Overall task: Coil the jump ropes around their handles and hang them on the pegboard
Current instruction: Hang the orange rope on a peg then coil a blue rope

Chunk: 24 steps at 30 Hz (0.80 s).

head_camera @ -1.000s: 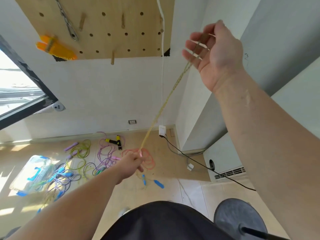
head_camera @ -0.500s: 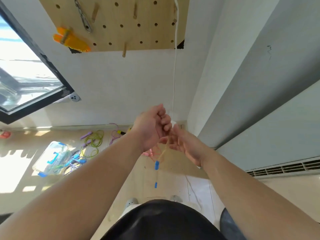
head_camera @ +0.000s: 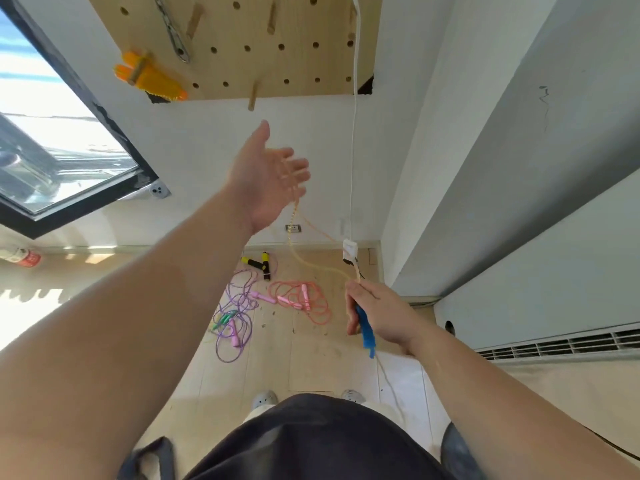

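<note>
**Head view, both hands on one rope.** Your left hand (head_camera: 263, 178) is raised with the palm showing, its fingers (head_camera: 294, 168) spread and nearly straight. The yellow rope (head_camera: 304, 261) lies draped across them, though the contact is blurred. From those fingers the rope drops and curves to your right hand (head_camera: 381, 313), lower and to the right. That hand's fingers curl round the blue handle (head_camera: 365, 332), whose end sticks out below the palm.

Above your left fingertips is the pegboard (head_camera: 242, 64). Its lowest wooden peg (head_camera: 254, 97) is near your thumb tip, and an orange jump rope (head_camera: 149, 76) hangs to the left.

On the floor below your left fingers lie a pink rope (head_camera: 304, 299), a purple rope (head_camera: 232, 327) and yellow-and-black handles (head_camera: 258, 263).
</note>
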Tool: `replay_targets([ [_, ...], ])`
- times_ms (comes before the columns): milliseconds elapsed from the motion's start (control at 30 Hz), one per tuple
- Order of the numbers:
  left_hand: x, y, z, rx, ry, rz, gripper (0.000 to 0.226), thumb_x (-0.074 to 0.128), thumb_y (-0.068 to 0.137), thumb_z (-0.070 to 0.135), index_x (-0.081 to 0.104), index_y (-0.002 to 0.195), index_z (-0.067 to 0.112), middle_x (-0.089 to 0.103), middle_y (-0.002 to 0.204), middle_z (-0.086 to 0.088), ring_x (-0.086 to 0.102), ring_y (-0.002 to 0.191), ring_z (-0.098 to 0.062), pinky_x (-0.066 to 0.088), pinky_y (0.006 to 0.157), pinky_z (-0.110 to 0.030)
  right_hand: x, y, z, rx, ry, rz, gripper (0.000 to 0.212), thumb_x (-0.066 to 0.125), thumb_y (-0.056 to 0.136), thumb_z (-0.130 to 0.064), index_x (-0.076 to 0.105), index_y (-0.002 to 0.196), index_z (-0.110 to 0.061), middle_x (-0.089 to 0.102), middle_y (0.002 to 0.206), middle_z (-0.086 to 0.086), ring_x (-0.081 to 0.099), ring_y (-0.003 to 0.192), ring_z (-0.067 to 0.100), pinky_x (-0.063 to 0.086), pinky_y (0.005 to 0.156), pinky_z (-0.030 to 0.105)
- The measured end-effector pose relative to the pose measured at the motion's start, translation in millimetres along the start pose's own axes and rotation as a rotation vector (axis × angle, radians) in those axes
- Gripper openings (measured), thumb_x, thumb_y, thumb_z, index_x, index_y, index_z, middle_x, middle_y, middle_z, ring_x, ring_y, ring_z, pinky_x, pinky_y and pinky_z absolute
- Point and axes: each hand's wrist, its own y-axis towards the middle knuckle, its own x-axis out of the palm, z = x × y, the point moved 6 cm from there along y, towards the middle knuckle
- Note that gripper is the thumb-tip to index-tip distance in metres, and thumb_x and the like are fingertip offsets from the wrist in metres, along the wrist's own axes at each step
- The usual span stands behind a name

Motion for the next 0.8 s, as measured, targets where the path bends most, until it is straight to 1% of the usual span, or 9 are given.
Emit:
replay_targets([
  [100, 3, -8, -48, -0.170, 0.325, -0.077, 0.087, 0.032, 0.095, 0.075, 0.047, 0.145, 0.005, 0.057, 0.140, -0.015, 0.056, 0.128, -0.033, 0.044, 0.106, -0.053, 6, 2, -30, -0.048, 0.316, 0.047, 0.038, 0.035, 0.110, -0.032, 0.052, 0.086, -0.008, 0.050, 0.066, 0.009, 0.055, 0.061, 0.024, 0.056, 0.091, 0.060],
  [200, 4, -27, -112, -0.233, 0.341, -0.210, 0.091, 0.021, 0.091, 0.084, 0.069, 0.086, 0.007, 0.067, 0.083, -0.011, 0.067, 0.078, -0.023, 0.051, 0.081, -0.039, 5, 10, -51, -0.051, 0.452, 0.120, 0.036, 0.040, 0.108, -0.031, 0.049, 0.081, -0.010, 0.050, 0.063, 0.008, 0.053, 0.058, 0.022, 0.052, 0.090, 0.067],
  [267, -5, -35, -146, -0.219, 0.213, -0.211, 0.093, 0.017, 0.088, 0.087, 0.068, 0.074, 0.010, 0.060, 0.072, -0.007, 0.060, 0.067, -0.020, 0.043, 0.094, -0.039, 3, 15, -61, -0.045, 0.542, 0.152, 0.038, 0.040, 0.108, -0.029, 0.048, 0.075, -0.012, 0.050, 0.061, 0.006, 0.054, 0.057, 0.021, 0.048, 0.093, 0.071],
  [367, -22, -40, -182, -0.296, -0.056, -0.198, 0.107, 0.026, 0.070, 0.101, 0.071, 0.106, 0.010, 0.063, 0.109, -0.014, 0.053, 0.103, -0.027, 0.032, 0.093, -0.042, 3, 21, -74, -0.034, 0.790, 0.135, 0.039, 0.039, 0.108, -0.030, 0.047, 0.074, -0.014, 0.048, 0.062, 0.006, 0.055, 0.058, 0.022, 0.050, 0.092, 0.066],
  [433, -19, -46, -196, -0.319, -0.020, -0.329, 0.114, 0.020, 0.069, 0.098, 0.071, 0.120, 0.010, 0.068, 0.124, -0.008, 0.053, 0.124, -0.026, 0.026, 0.112, -0.046, 4, 23, -84, -0.032, 0.911, 0.121, 0.040, 0.039, 0.108, -0.033, 0.047, 0.073, -0.015, 0.046, 0.063, 0.006, 0.055, 0.059, 0.021, 0.059, 0.079, 0.056],
  [500, -12, -56, -203, -0.249, 0.196, -0.462, 0.099, 0.016, 0.077, 0.091, 0.075, 0.113, 0.021, 0.071, 0.127, -0.005, 0.053, 0.132, -0.022, 0.018, 0.119, -0.050, 2, 24, -92, -0.038, 0.952, 0.134, 0.042, 0.038, 0.109, -0.034, 0.047, 0.072, -0.015, 0.047, 0.062, 0.005, 0.055, 0.056, 0.020, 0.061, 0.071, 0.050],
  [567, -10, -62, -203, -0.134, 0.484, -0.531, 0.070, 0.037, 0.086, 0.081, 0.077, 0.085, 0.024, 0.075, 0.109, -0.006, 0.062, 0.113, -0.022, 0.033, 0.113, -0.054, -7, 23, -95, -0.044, 0.932, 0.181, 0.042, 0.038, 0.109, -0.034, 0.047, 0.073, -0.015, 0.047, 0.061, 0.005, 0.056, 0.054, 0.019, 0.061, 0.067, 0.047],
  [667, -34, -58, -210, -0.115, 0.807, -0.384, 0.047, 0.068, 0.091, 0.052, 0.069, 0.080, 0.007, 0.071, 0.075, 0.004, 0.054, 0.073, -0.021, 0.049, 0.078, -0.046, -31, 22, -93, -0.035, 0.923, 0.272, 0.040, 0.040, 0.109, -0.033, 0.047, 0.073, -0.016, 0.046, 0.060, 0.003, 0.055, 0.052, 0.018, 0.062, 0.066, 0.046],
  [800, -90, -62, -218, -0.266, 1.045, -0.135, 0.034, 0.053, 0.104, 0.034, 0.060, 0.077, 0.013, 0.074, 0.085, -0.007, 0.061, 0.071, -0.019, 0.045, 0.069, -0.030, -71, 19, -86, -0.041, 0.914, 0.411, 0.040, 0.039, 0.109, -0.032, 0.053, 0.077, -0.013, 0.057, 0.063, 0.007, 0.063, 0.059, 0.023, 0.062, 0.070, 0.048],
])
